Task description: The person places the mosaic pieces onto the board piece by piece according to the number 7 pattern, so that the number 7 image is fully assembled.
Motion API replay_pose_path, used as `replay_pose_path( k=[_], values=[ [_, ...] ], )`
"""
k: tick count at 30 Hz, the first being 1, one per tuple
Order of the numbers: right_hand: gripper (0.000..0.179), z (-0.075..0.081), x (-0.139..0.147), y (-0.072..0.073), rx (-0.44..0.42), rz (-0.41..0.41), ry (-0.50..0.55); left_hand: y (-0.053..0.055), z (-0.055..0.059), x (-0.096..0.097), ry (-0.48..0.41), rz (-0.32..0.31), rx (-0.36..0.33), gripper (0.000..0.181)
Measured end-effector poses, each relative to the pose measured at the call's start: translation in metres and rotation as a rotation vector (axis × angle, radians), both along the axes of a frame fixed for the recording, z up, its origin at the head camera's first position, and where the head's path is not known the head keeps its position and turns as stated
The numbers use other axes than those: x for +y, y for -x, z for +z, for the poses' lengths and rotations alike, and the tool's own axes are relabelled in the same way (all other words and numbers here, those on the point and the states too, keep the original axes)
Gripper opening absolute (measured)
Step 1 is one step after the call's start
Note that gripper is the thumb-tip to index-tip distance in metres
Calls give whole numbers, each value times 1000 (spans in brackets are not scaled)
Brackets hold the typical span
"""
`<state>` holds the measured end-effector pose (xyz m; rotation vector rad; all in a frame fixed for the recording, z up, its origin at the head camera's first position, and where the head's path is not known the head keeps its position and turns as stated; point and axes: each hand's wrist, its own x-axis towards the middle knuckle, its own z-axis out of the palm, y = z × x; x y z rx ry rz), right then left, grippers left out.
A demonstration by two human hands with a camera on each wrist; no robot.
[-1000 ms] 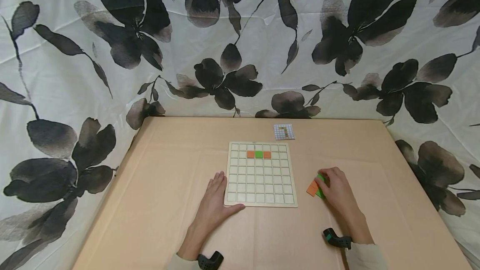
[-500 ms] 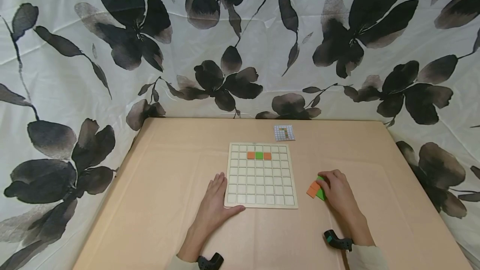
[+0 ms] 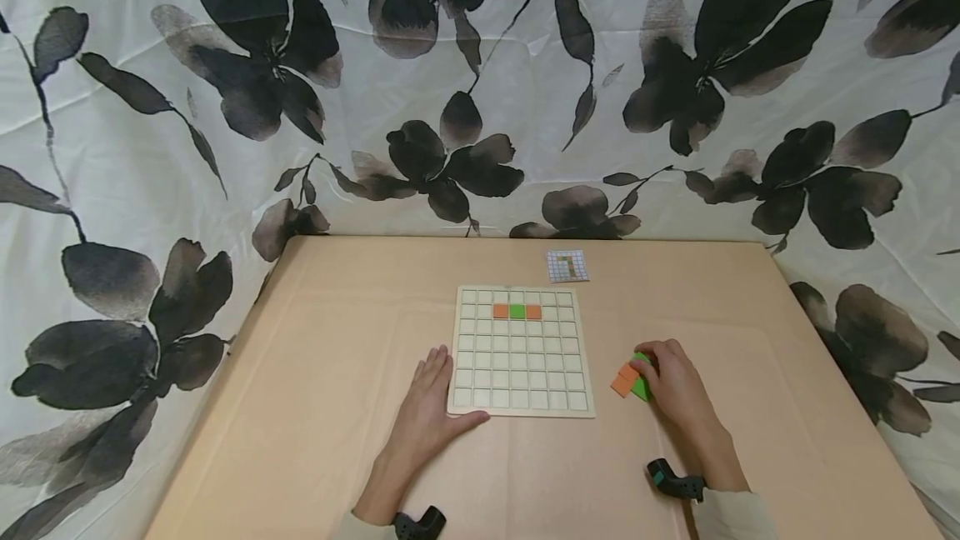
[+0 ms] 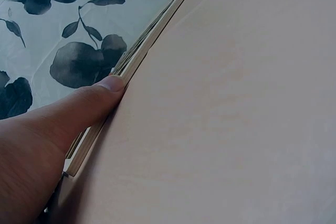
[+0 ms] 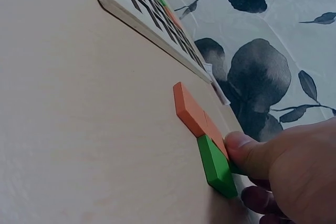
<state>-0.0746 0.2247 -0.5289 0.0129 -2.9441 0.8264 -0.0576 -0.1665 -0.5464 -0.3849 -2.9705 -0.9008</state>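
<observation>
A pale square grid board [image 3: 519, 357] lies on the table, with an orange tile [image 3: 500, 312], a green tile [image 3: 517, 312] and another orange tile [image 3: 533, 312] in a row near its top. My left hand [image 3: 426, 402] rests along its left edge, fingers straight; the thumb touches the near edge, also seen in the left wrist view. Right of the board, my right hand [image 3: 675, 377] pinches at a small cluster of loose tiles: two orange tiles [image 5: 189, 109] and a green tile [image 5: 215, 166] show, with more green under the fingertips. The thumb covers part of the cluster.
A small printed pattern card [image 3: 567, 266] lies behind the board. Beyond the far edge of the wooden table [image 3: 337, 315] hangs a white cloth [image 3: 360, 107] with dark flowers. Each wrist wears a black camera, such as the one on the right [image 3: 675, 482].
The tiles under my right hand have shifted slightly, and the seam between the two orange ones shows more. My left hand and the board stay in place.
</observation>
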Motion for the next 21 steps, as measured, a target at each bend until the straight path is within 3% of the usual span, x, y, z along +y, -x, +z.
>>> replay_pose_path(
  k=[9,21],
  values=[
    [25,4,-1,1,-28,30,31,-1,0,-1,-4,-1,22,113],
    [29,11,-8,11,15,37,26,-1,2,0,-6,-3,15,112]
  ],
)
